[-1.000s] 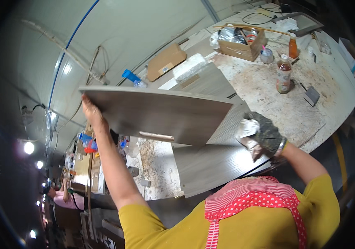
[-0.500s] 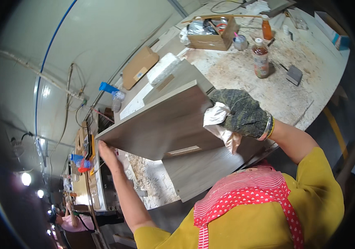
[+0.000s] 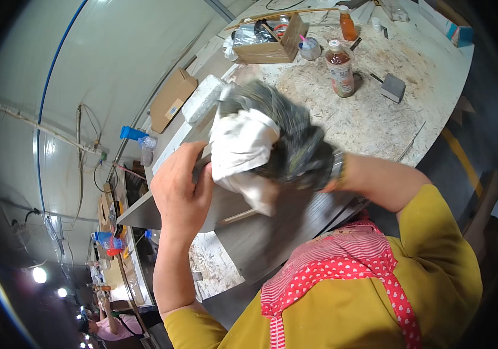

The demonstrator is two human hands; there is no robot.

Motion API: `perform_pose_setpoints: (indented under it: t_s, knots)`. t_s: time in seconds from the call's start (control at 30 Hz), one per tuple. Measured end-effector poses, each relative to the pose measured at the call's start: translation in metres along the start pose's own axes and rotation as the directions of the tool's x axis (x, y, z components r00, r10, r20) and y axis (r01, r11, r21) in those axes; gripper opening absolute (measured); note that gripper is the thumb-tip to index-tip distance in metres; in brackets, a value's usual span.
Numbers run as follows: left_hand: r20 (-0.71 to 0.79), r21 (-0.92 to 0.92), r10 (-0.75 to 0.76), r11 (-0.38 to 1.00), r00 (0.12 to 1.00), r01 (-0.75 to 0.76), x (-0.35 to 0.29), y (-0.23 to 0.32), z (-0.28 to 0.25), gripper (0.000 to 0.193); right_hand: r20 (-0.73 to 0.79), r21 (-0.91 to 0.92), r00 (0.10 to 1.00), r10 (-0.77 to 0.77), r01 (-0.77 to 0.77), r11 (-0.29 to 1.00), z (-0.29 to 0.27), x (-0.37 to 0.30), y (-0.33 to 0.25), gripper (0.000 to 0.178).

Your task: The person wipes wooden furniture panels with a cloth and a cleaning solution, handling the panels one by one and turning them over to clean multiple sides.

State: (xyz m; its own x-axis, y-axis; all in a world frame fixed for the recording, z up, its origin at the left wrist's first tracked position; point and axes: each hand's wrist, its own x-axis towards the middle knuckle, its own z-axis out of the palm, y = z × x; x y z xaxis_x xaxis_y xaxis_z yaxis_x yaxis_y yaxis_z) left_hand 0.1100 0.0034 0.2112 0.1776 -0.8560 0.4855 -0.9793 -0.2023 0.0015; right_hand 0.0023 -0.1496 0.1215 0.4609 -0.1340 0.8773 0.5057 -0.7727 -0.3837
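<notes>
A grey wood-grain panel [image 3: 223,202] is tilted up off the table in front of me, largely hidden by my hands. My left hand [image 3: 180,189], bare, is closed over its upper edge, thumb on the near side and fingers beyond. My right hand [image 3: 288,136] wears a dark knitted glove, smeared by motion. Bunched in it is a white cloth [image 3: 242,142], held against or close over the panel near its upper edge; whether they touch cannot be told. Beneath lies another grey panel [image 3: 260,247], close to my apron.
On the stained white table [image 3: 313,125] stand a drink bottle [image 3: 341,74], a second bottle of orange liquid [image 3: 347,24], a small jar [image 3: 310,49] and a grey block [image 3: 392,88]. Farther back is a cardboard box [image 3: 266,51] of odds and ends. Another person [image 3: 112,327] is at far left.
My left hand has gone from the panel's far left corner to its upper edge. My right hand has swept left with the cloth, close to the left one. The view has shifted slightly.
</notes>
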Motion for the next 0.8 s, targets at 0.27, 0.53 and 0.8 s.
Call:
perform_pose_setpoints:
  t_s: [0.27, 0.53, 0.8]
  knots:
    - [-0.033, -0.217, -0.154, 0.966, 0.988, 0.143, -0.014, -0.018, -0.017, 0.022, 0.383, 0.059, 0.856, 0.347, -0.397, 0.916, 0.033, -0.101, 0.028, 0.049]
    - [-0.536, -0.600, -0.392, 0.800, 0.748, -0.011, -0.104, -0.083, -0.117, 0.046, 0.226, -0.035, 0.974, 0.017, -0.009, 0.999, -0.035, -0.006, -0.025, 0.043]
    - [-0.625, -0.724, -0.630, 0.689, 0.461, -0.039, -0.142, -0.109, -0.105, 0.039, 0.519, 0.021, 0.811, 0.270, -0.328, 0.944, -0.001, -0.077, 0.030, 0.058]
